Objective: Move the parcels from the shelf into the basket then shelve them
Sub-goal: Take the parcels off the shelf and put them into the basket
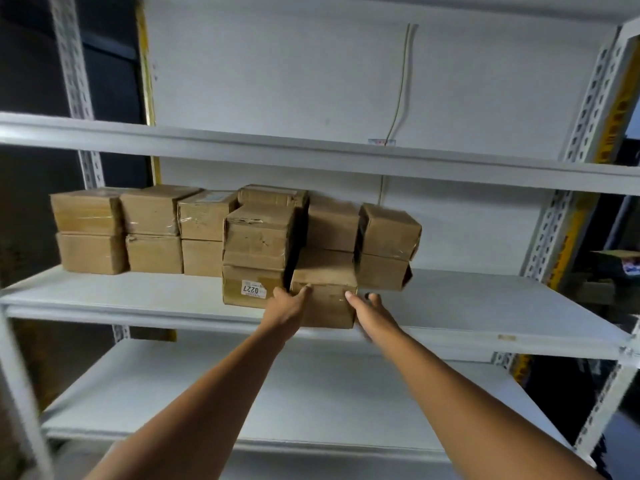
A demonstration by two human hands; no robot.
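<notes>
L hand has its fingers curled on the left side of a brown parcel. R hand is at the parcel's right side, w/ fingers pretty straight and touching the edge. So the L hand grips the box, and the R hand just presses it, not wrapped round. The far fingers are hidden behind the box, so can't tell how deep they go.

The parcel sits at the front edge of the middle shelf and sticks out a bit past it. A box w/ a 0227 label is just beside it on the left. More parcels are stacked two high in a row behind.

I think this is the shelve step, or else a pick-up; can't tell which. No basket in view.

Next move prob. needs both hands to squeeze evenly and keep the box flat, so it doesn't bump the stack beside it.
</notes>
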